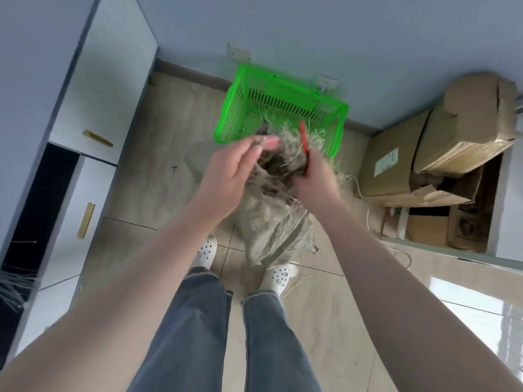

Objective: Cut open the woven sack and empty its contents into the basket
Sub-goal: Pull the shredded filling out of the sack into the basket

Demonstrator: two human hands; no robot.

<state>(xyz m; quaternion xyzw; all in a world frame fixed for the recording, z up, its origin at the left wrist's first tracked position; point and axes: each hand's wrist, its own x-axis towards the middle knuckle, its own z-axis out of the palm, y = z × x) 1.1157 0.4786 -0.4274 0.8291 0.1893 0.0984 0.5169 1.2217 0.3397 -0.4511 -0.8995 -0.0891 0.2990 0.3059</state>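
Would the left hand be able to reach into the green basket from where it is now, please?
Probably yes: the left hand hovers open near the green basket, whose top is open; only the sack's frayed mouth lies between.

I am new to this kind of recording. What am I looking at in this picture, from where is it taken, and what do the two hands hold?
There is no machine here. A person wears a camera on the head, so the one picture looks down past both arms to the floor.

On the tiled floor stands a green basket near the wall. In front of the person's feet stands a grey-green woven sack, its frayed top open beside the basket.

The right hand grips a red-handled cutting tool at the sack's mouth; its blades are hidden. The left hand has straight fingers reaching to the frayed edge; the picture is too blurred to show whether it holds anything.

Cardboard boxes lie at the right.
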